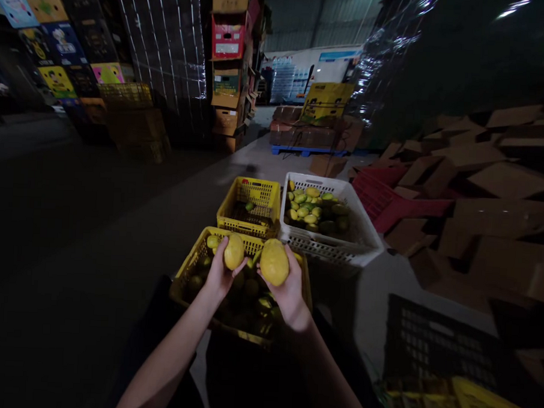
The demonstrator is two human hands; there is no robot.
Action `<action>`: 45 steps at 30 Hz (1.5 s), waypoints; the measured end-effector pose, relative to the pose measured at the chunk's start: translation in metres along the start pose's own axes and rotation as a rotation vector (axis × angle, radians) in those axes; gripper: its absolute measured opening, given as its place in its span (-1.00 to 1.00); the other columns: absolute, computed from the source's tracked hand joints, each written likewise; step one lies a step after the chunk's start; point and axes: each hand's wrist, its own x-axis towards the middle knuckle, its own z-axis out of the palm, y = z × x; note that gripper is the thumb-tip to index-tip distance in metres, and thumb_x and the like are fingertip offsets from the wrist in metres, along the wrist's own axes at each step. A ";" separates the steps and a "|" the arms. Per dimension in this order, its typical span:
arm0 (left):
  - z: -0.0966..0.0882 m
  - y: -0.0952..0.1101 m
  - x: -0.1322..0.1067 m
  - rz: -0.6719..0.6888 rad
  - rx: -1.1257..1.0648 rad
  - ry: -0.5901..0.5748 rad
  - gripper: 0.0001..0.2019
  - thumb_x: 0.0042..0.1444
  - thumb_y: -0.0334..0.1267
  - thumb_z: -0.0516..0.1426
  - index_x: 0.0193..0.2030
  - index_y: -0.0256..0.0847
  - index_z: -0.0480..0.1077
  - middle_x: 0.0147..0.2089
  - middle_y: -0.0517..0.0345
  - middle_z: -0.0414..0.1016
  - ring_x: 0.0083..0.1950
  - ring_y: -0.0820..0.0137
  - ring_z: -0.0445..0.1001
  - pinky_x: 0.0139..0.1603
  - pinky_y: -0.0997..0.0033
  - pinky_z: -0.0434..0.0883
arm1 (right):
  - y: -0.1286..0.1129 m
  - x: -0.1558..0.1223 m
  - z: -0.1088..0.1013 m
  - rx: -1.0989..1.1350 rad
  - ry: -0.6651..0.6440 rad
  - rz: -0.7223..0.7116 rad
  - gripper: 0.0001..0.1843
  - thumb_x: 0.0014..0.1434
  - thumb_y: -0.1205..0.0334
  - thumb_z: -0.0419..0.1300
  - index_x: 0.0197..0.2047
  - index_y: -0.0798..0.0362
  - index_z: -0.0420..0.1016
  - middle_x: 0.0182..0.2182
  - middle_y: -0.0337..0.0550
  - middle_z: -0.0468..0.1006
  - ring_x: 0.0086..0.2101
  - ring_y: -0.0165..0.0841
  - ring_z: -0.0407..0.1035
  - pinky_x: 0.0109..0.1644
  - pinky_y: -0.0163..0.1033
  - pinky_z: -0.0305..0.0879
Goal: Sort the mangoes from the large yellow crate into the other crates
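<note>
Two yellow fruits are held up over the near yellow crate (242, 333), one in each hand. The left hand (217, 275) has its grip curled around the smaller fruit (234, 252), thumb on the near side and fingertips showing at the lower right; the fingers behind it are hidden. The right hand (292, 292) cups the larger fruit (274, 263) from below and the right, its grip closed about it, though the fruit covers much of the palm and most of the fingers. Forearms and hands block part of the near yellow crate, and the green and yellow fruits inside sink into shadow, so their number cannot be told. Just beyond, the far yellow crate (269, 196) shows a green fruit (249, 206), with its bottom too dark to read. To its right, the white crate (326, 248) has bright fruits on its left side, while those on the right fade into gloom. Loose cardboard (490, 249) partly hides a red crate (382, 203). At the lower right, another yellow crate (484, 406) is cut off by the frame edge, and the floor at left is nearly black.
</note>
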 end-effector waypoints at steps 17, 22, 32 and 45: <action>0.000 0.011 0.009 -0.209 -0.057 -0.007 -0.53 0.42 -0.14 -0.05 0.35 -0.36 0.25 -0.24 -0.02 0.62 -0.34 0.32 0.60 -0.33 0.40 0.60 | 0.003 0.002 0.014 0.032 0.172 0.186 -0.86 0.20 0.16 0.27 -0.18 -0.02 0.48 -0.39 -0.21 0.69 -0.40 -0.27 0.60 -0.35 -0.16 0.61; 0.000 0.012 0.008 -0.219 -0.028 -0.065 -0.58 0.43 -0.10 -0.04 0.24 -0.32 0.34 -0.27 0.00 0.61 -0.36 0.36 0.60 -0.33 0.43 0.60 | 0.008 0.003 0.017 0.019 0.153 0.226 -0.81 0.29 0.09 0.20 -0.16 0.02 0.50 -0.40 -0.17 0.68 -0.44 -0.30 0.58 -0.40 -0.21 0.58; -0.003 0.025 -0.009 -0.217 0.078 -0.375 -0.69 0.27 -0.15 0.07 -0.09 -0.35 0.50 -0.33 -0.09 0.61 -0.34 0.19 0.64 -0.31 0.22 0.60 | 0.005 -0.012 0.022 0.022 0.006 0.182 -0.58 0.17 -0.19 0.18 -0.29 0.02 0.56 -0.47 -0.16 0.64 -0.56 -0.34 0.47 -0.55 -0.29 0.39; -0.019 0.024 -0.011 -0.299 0.174 -0.551 -0.72 0.25 -0.18 0.06 -0.09 -0.31 0.49 -0.39 -0.06 0.57 -0.41 0.17 0.61 -0.48 0.29 0.53 | 0.018 -0.017 -0.012 -0.061 -0.282 0.146 -0.53 -0.08 -0.25 0.18 -0.35 -0.01 0.49 -0.59 -0.23 0.48 -0.73 -0.46 0.14 -0.73 -0.35 0.04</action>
